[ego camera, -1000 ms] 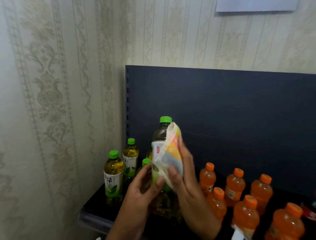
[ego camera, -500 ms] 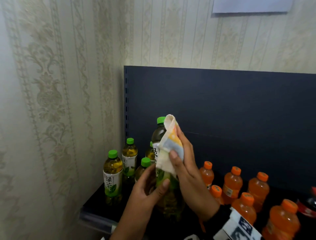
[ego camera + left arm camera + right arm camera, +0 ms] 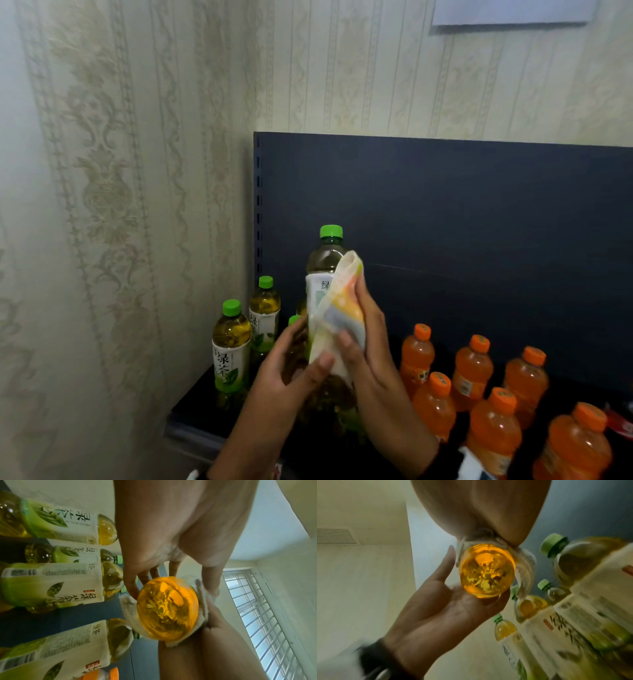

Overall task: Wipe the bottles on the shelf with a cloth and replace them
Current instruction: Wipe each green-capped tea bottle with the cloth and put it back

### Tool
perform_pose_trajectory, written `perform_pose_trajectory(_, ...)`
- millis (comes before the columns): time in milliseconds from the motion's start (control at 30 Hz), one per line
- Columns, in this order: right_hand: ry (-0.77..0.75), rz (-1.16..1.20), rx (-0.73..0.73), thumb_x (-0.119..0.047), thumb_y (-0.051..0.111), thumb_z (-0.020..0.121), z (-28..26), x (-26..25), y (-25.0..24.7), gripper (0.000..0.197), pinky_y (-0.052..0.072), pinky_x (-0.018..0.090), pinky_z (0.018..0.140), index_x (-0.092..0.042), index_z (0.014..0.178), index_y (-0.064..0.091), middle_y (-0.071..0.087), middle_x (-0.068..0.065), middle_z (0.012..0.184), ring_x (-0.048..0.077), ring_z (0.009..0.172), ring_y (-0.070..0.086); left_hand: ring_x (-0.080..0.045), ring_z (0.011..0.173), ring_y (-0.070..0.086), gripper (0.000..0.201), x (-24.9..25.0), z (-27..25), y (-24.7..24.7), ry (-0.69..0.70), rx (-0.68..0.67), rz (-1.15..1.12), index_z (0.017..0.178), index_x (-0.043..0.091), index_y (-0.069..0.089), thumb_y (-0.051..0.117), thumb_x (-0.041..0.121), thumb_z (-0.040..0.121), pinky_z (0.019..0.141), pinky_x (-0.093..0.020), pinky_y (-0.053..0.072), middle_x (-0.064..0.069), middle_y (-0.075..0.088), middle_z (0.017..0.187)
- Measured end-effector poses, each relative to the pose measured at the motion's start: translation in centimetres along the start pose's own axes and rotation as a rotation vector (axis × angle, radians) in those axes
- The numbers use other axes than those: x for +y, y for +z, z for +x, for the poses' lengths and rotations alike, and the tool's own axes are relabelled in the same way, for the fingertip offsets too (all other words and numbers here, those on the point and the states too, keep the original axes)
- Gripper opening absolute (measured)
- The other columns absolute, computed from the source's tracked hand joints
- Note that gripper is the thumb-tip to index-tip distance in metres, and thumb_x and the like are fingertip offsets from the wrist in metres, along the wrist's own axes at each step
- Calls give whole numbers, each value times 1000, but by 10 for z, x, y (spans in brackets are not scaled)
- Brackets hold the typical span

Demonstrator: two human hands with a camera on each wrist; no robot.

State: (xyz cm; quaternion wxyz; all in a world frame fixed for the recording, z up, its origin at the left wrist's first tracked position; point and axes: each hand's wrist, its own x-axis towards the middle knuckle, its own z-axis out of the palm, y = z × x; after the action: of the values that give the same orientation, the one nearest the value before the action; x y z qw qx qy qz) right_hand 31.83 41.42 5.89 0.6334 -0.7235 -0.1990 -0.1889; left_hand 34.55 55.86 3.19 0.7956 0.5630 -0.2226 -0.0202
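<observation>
A green-capped tea bottle (image 3: 329, 257) is held upright above the dark shelf (image 3: 195, 407). My left hand (image 3: 305, 349) grips its lower body, thumb in front. My right hand (image 3: 363, 318) presses a pale patterned cloth (image 3: 342, 308) round the label; cap and neck stand bare above it. From below, in the left wrist view, the bottle's amber base (image 3: 168, 608) shows with cloth (image 3: 128, 609) wrapped at its sides. The right wrist view shows the same base (image 3: 486, 570), the cloth (image 3: 525, 566) and my left palm (image 3: 453, 605).
Several green tea bottles (image 3: 231, 346) stand at the shelf's left end by the wallpapered wall (image 3: 120, 240). Several orange drink bottles (image 3: 472, 370) fill the right side. A dark back panel (image 3: 445, 205) rises behind them.
The cloth and my right hand slid down from the cap to the label, which bared the cap and neck. The bottle stays in my left hand.
</observation>
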Motion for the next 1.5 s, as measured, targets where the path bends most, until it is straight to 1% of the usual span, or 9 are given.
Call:
perform_pose_trajectory(133, 11, 69, 15, -36, 45, 107, 15, -5, -9, 63, 48, 29, 117, -51, 162, 19, 33, -19, 165, 0, 146, 45, 8, 108, 68, 72, -1, 0, 3, 22, 30, 159, 120, 55, 61, 89, 58, 53, 80, -13, 57, 30, 71, 118)
perform_pose_trajectory(400, 5, 54, -4, -50, 51, 103, -4, 14, -4, 50, 47, 24, 115, -81, 139, 33, 37, -40, 155, -12, 143, 42, 5, 106, 70, 73, -5, 0, 0, -8, 7, 275, 123, 38, 65, 92, 45, 55, 82, -10, 53, 22, 77, 112)
perform_pose_trajectory(600, 60, 171, 11, -44, 42, 104, 21, -3, -17, 45, 56, 14, 93, -61, 146, 40, 67, -30, 130, -4, 123, 66, 7, 115, 65, 60, -3, 2, 1, 12, -66, 434, 128, 38, 64, 90, 19, 78, 88, -11, 53, 24, 73, 122)
perform_pose_trajectory(733, 174, 198, -40, -50, 40, 101, 13, -1, -16, 36, 55, 8, 85, -75, 117, 59, 73, -33, 116, -11, 112, 69, 5, 108, 69, 61, 8, 5, -1, 57, -8, 416, 114, 50, 68, 96, 27, 66, 82, -17, 58, 24, 75, 115)
perform_pose_trajectory(833, 253, 265, -51, -52, 46, 98, 3, 7, -20, 35, 55, 8, 85, -52, 130, 58, 76, -27, 119, -8, 113, 70, -1, 109, 72, 70, 24, 9, 1, 155, 67, 338, 121, 44, 67, 99, 35, 60, 82, -16, 59, 18, 76, 118)
perform_pose_trajectory(1000, 368, 576, 83, -33, 47, 106, 27, 2, -32, 45, 64, 36, 93, -13, 144, 61, 75, 15, 132, 28, 122, 74, -11, 113, 72, 81, 42, 44, 19, 320, 159, 324, 132, 25, 54, 89, 35, 61, 92, -33, 62, 7, 75, 121)
perform_pose_trajectory(1167, 483, 577, 139, -28, 38, 115, 74, -11, -58, 46, 54, 48, 110, -2, 146, 58, 69, 22, 139, 37, 134, 64, -17, 130, 55, 86, 69, 95, 44, 446, 12, 720, 143, 16, 41, 90, 20, 72, 112, -43, 46, -6, 54, 137)
perform_pose_trajectory(1267, 527, 542, 209, -23, 43, 114, 96, -12, -73, 43, 46, 54, 115, 2, 146, 58, 63, 28, 144, 40, 139, 58, -21, 126, 58, 79, 90, 122, 62, 343, -132, 751, 137, 13, 46, 89, 23, 72, 108, -47, 48, -9, 57, 133)
perform_pose_trajectory(1500, 553, 403, 292, -24, 45, 114, 113, -4, -107, 43, 58, 46, 93, 6, 143, 58, 67, 26, 138, 37, 121, 68, -8, 110, 68, 80, 108, 161, 78, 445, -146, 841, 133, 22, 45, 94, 28, 70, 97, -30, 56, 5, 69, 122)
